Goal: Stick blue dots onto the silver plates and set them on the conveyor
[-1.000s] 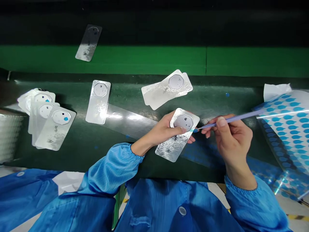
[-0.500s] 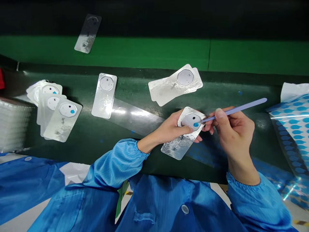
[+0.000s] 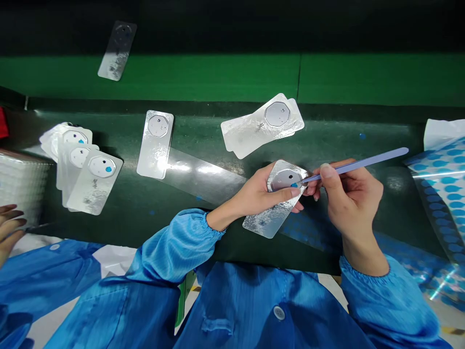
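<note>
My left hand grips a silvery phone back panel with an octagonal camera area, its thumb lying across the face close to a small blue sticker. Between the fingers of my right hand is a pair of lilac tweezers. Their tips reach the panel at the blue sticker; whether they pinch it, I cannot tell. Beyond my hands, a few similar panels lie overlapped. To the left rests another panel, and farther left a fanned pile of panels, some bearing blue stickers.
Sheets of blue drop-shaped stickers lie at the right edge. A clear strip stretches across the dark green bench. One panel sits on the raised green ledge. Stacked clear trays and another person's hand are at far left.
My left thumb has slid toward the blue sticker and now partly covers it. The tweezers have shifted slightly at their tips. Another person's hand has come in at the left edge.
</note>
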A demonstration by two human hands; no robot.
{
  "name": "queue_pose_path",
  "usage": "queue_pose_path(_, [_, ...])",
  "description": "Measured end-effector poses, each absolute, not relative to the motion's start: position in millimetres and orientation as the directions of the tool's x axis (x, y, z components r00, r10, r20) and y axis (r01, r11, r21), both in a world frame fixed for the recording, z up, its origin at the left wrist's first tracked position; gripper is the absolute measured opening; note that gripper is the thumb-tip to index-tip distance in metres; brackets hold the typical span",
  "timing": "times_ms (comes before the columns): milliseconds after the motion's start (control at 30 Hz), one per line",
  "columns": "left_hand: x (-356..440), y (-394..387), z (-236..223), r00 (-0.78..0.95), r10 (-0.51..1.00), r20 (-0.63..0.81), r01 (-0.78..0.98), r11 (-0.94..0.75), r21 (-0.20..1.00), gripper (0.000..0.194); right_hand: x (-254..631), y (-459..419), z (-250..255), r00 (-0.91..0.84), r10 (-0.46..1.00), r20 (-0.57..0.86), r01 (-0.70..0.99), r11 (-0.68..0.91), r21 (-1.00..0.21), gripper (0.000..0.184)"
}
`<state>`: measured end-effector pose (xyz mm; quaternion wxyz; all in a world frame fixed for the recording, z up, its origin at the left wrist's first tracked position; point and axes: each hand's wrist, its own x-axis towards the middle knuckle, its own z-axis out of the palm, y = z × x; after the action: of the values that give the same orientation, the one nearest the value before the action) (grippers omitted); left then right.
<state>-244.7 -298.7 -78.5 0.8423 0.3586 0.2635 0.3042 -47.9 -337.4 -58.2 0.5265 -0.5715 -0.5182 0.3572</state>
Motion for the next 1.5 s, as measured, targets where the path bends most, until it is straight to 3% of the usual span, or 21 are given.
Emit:
queue_pose_path(133, [-237.9, -304.6, -73.8, 0.612, 0.761, -0.216, -0.391, 0.529, 0.753, 0.041, -55.2, -330.5, -55.6, 0.398, 0.816, 0.419, 0.226, 0.355, -0.907, 0.025])
queue_pose_path(200, [-235.2, -308.1, -73.5, 0.573, 0.793, -0.208, -0.439, 0.511, 0.739, 0.046, -57.2, -329.5, -54.9, 0.458, 0.762, 0.457, 0.234, 0.392, -0.89, 0.019])
queue_pose_path(267, [-233.2, -311.4, -75.9, 0.53, 0.822, -0.21, -0.465, 0.489, 0.738, 0.057, -58.0, -332.3, -56.0, 0.404, 0.852, 0.332, 0.218, 0.263, -0.94, 0.011])
queue_pose_path(367, [-231.2, -315.7, -83.5, 0.44, 0.866, -0.238, -0.469, 0.448, 0.762, 0.066, -59.8, -339.5, -61.6, 0.171, 0.984, 0.046, 0.143, 0.021, -0.99, 0.026])
queue_pose_path(433, [-230.2, -318.0, -88.7, 0.407, 0.881, -0.244, -0.468, 0.43, 0.772, 0.063, -62.5, -342.4, -66.2, 0.069, 0.997, -0.043, 0.095, -0.05, -0.994, 0.033])
queue_pose_path(667, [-225.2, -326.7, -92.7, 0.359, 0.908, -0.215, -0.462, 0.373, 0.804, 0.05, -72.9, -341.5, -75.2, 0.167, 0.986, 0.002, 0.03, -0.003, -1.0, 0.02])
queue_pose_path(800, [-221.5, -330.9, -90.6, 0.341, 0.928, -0.149, -0.485, 0.31, 0.818, 0.049, -73.8, -342.6, -76.9, 0.193, 0.981, 0.002, 0.05, -0.008, -0.999, 0.022])
queue_pose_path(1000, [-222.6, -328.3, -93.5, 0.337, 0.902, -0.269, -0.454, 0.406, 0.793, 0.054, -70.2, -340.7, -78.9, 0.172, 0.985, 0.003, 0.022, -0.001, -1.0, 0.014])
queue_pose_path(1200, [-222.3, -328.3, -91.3, 0.376, 0.888, -0.265, -0.449, 0.425, 0.786, 0.049, -68.7, -340.8, -80.2, 0.168, 0.985, -0.025, 0.027, -0.03, -0.999, 0.013])
queue_pose_path(1500, [-224.3, -321.3, -80.1, 0.424, 0.787, -0.448, -0.511, 0.616, 0.6, 0.048, -66.3, -342.1, -77.9, 0.122, 0.992, -0.019, -0.012, -0.017, -1.0, 0.015])
